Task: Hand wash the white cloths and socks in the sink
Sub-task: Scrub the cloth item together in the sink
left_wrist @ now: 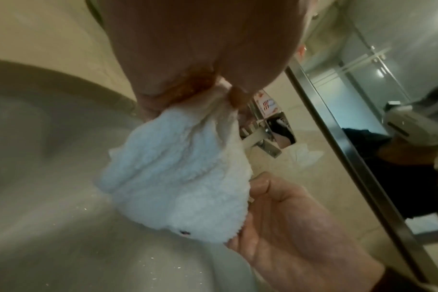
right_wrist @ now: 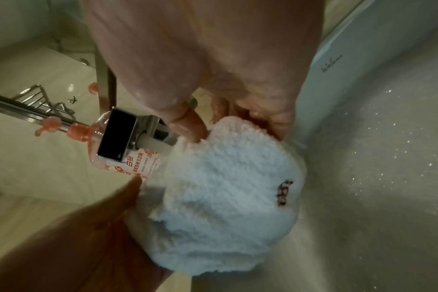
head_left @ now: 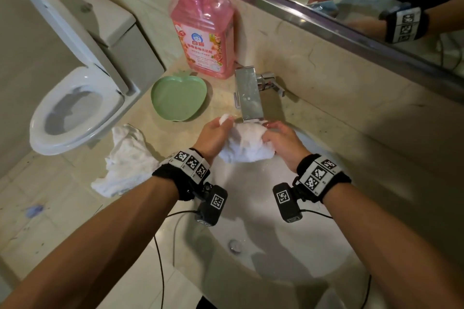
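**Head view: white cloth bunched between both hands under the tap**

Head view shows the white cloth [head_left: 247,144] held over the sink [head_left: 334,253], directly below the spout of the tap [head_left: 248,94]. The cloth's long axis runs roughly from 9 to 3 o'clock, spanning the gap between the two hands. The left hand [head_left: 213,137] takes the 9 o'clock end, and a tuft of fabric stands out above its curled fingers. The right hand [head_left: 281,144] takes the 3 o'clock end, its fingers folded over the top of the bundle. Both hands clamp on fabric; neither is nearer than the other.

Wrist views confirm the grip: fabric is gathered into folds at the left palm, and the right thumb presses into the plush pile just beside the tap outlet. Small dark stitching shows on the cloth.

Both forearms reach in from 6 o'clock, wrists level and close together.

A second crumpled cloth [head_left: 125,162] lies on the counter at 9 o'clock, well apart from the hands. The pink detergent bottle [head_left: 203,32] stands at 11 o'clock, with a green dish [head_left: 179,98] in front of it.

Judgement: rubbing or wringing along the long axis comes next.
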`<control>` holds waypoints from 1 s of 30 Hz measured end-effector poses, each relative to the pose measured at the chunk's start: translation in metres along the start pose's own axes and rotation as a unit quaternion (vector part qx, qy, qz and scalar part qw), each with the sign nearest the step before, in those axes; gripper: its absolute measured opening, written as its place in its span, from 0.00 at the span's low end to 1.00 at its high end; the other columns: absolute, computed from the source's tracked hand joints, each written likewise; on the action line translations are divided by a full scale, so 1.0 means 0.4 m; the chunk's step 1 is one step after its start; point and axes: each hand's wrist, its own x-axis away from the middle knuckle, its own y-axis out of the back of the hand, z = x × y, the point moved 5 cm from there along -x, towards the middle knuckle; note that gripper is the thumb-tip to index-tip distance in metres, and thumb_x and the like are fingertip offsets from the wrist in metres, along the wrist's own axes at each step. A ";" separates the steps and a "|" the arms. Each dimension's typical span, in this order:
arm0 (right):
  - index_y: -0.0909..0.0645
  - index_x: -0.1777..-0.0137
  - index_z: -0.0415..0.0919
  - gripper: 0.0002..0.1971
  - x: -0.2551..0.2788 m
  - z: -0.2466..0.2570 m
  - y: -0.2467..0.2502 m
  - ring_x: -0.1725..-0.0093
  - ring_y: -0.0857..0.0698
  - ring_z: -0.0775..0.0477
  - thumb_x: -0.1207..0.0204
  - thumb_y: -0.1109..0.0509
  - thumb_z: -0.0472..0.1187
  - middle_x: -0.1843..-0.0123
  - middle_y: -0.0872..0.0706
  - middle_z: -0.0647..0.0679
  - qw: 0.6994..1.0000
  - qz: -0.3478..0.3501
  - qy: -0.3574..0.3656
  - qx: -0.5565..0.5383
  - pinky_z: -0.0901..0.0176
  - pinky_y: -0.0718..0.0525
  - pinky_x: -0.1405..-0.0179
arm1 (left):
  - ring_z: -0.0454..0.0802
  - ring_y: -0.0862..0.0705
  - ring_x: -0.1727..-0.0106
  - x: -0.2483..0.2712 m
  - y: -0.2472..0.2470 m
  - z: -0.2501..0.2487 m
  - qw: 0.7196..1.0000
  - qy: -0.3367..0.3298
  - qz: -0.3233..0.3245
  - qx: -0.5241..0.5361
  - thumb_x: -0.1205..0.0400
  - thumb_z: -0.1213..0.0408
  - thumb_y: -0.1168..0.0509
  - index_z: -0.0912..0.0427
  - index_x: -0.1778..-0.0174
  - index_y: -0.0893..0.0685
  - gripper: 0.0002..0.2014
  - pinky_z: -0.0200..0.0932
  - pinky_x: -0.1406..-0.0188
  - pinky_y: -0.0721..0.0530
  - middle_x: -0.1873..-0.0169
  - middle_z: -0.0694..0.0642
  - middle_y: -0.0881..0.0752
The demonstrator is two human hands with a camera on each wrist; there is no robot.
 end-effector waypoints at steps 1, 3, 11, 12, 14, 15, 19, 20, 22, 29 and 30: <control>0.19 0.40 0.47 0.14 -0.002 -0.006 0.006 0.41 0.16 0.39 0.25 0.32 0.36 0.46 0.14 0.46 0.999 0.005 -0.012 0.035 0.43 0.17 0.41 | 0.59 0.14 0.39 -0.001 0.002 -0.001 0.999 -0.016 -0.014 -0.032 0.11 0.49 0.43 0.63 0.36 0.15 0.22 0.60 0.31 0.20 0.40 0.64 0.13; 0.18 0.36 0.44 0.15 -0.005 -0.015 0.016 0.42 0.16 0.40 0.22 0.36 0.36 0.45 0.14 0.45 0.993 0.025 -0.028 0.112 0.47 0.18 0.44 | 0.57 0.15 0.37 -0.003 0.002 -0.002 0.996 -0.043 -0.021 -0.072 0.10 0.47 0.48 0.66 0.35 0.15 0.27 0.55 0.30 0.21 0.39 0.63 0.13; 0.16 0.42 0.50 0.15 -0.006 -0.017 0.069 0.47 0.12 0.44 0.23 0.28 0.30 0.42 0.12 0.43 0.996 -0.001 -0.005 0.086 0.49 0.12 0.46 | 0.57 0.19 0.57 -0.018 0.007 -0.021 0.987 -0.051 0.000 -0.153 0.12 0.44 0.47 0.70 0.58 0.17 0.30 0.58 0.49 0.17 0.61 0.65 0.18; 0.15 0.45 0.51 0.15 -0.006 -0.010 0.073 0.47 0.12 0.43 0.23 0.30 0.29 0.42 0.11 0.41 0.998 -0.001 0.000 0.066 0.49 0.12 0.48 | 0.59 0.18 0.60 -0.022 0.016 -0.020 0.980 -0.049 -0.007 -0.193 0.11 0.46 0.45 0.72 0.60 0.17 0.30 0.55 0.56 0.17 0.65 0.66 0.17; 0.13 0.50 0.52 0.19 -0.006 0.004 0.077 0.47 0.14 0.40 0.22 0.35 0.25 0.41 0.13 0.38 0.999 0.006 0.012 0.052 0.49 0.15 0.53 | 0.60 0.20 0.63 -0.027 0.031 -0.012 0.961 -0.037 -0.016 -0.272 0.12 0.50 0.42 0.65 0.67 0.20 0.24 0.46 0.65 0.25 0.70 0.61 0.18; 0.12 0.51 0.52 0.21 -0.005 0.011 0.075 0.44 0.15 0.40 0.22 0.38 0.24 0.39 0.14 0.38 0.998 0.012 0.020 0.055 0.49 0.15 0.54 | 0.61 0.18 0.58 -0.033 0.038 -0.006 0.954 -0.026 -0.019 -0.298 0.12 0.52 0.40 0.64 0.63 0.18 0.21 0.45 0.63 0.24 0.64 0.62 0.15; 0.12 0.52 0.53 0.21 0.007 0.032 0.065 0.42 0.16 0.47 0.27 0.34 0.25 0.36 0.15 0.48 0.995 0.004 0.056 0.082 0.54 0.13 0.45 | 0.58 0.18 0.34 -0.028 0.050 -0.002 0.967 -0.007 -0.023 -0.252 0.14 0.56 0.35 0.58 0.24 0.29 0.23 0.47 0.40 0.21 0.32 0.62 0.18; 0.12 0.50 0.53 0.20 0.010 0.036 0.065 0.44 0.16 0.49 0.29 0.31 0.25 0.37 0.14 0.49 0.993 -0.001 0.065 0.096 0.58 0.14 0.47 | 0.57 0.18 0.33 -0.026 0.047 -0.013 0.967 -0.034 -0.012 -0.251 0.14 0.59 0.35 0.56 0.24 0.27 0.21 0.47 0.38 0.21 0.33 0.61 0.17; 0.11 0.44 0.50 0.20 0.014 0.042 0.070 0.41 0.16 0.49 0.31 0.24 0.27 0.37 0.13 0.49 0.986 -0.019 0.080 0.145 0.59 0.16 0.43 | 0.53 0.17 0.34 -0.019 0.042 -0.035 0.957 -0.091 0.026 -0.275 0.14 0.61 0.35 0.56 0.30 0.19 0.16 0.47 0.33 0.21 0.33 0.57 0.16; 0.13 0.48 0.41 0.11 0.019 0.074 0.079 0.47 0.23 0.46 0.27 0.21 0.43 0.44 0.23 0.45 0.927 -0.090 0.144 0.333 0.60 0.26 0.46 | 0.51 0.21 0.53 -0.011 0.056 -0.045 0.877 -0.142 0.019 -0.459 0.21 0.50 0.27 0.56 0.37 0.14 0.20 0.44 0.48 0.23 0.45 0.57 0.16; 0.15 0.50 0.40 0.10 0.018 0.081 0.079 0.46 0.26 0.47 0.26 0.22 0.43 0.44 0.27 0.46 0.922 -0.094 0.159 0.342 0.61 0.28 0.46 | 0.52 0.22 0.53 -0.013 0.056 -0.043 0.865 -0.147 0.012 -0.481 0.18 0.48 0.32 0.57 0.38 0.13 0.19 0.46 0.46 0.24 0.48 0.58 0.20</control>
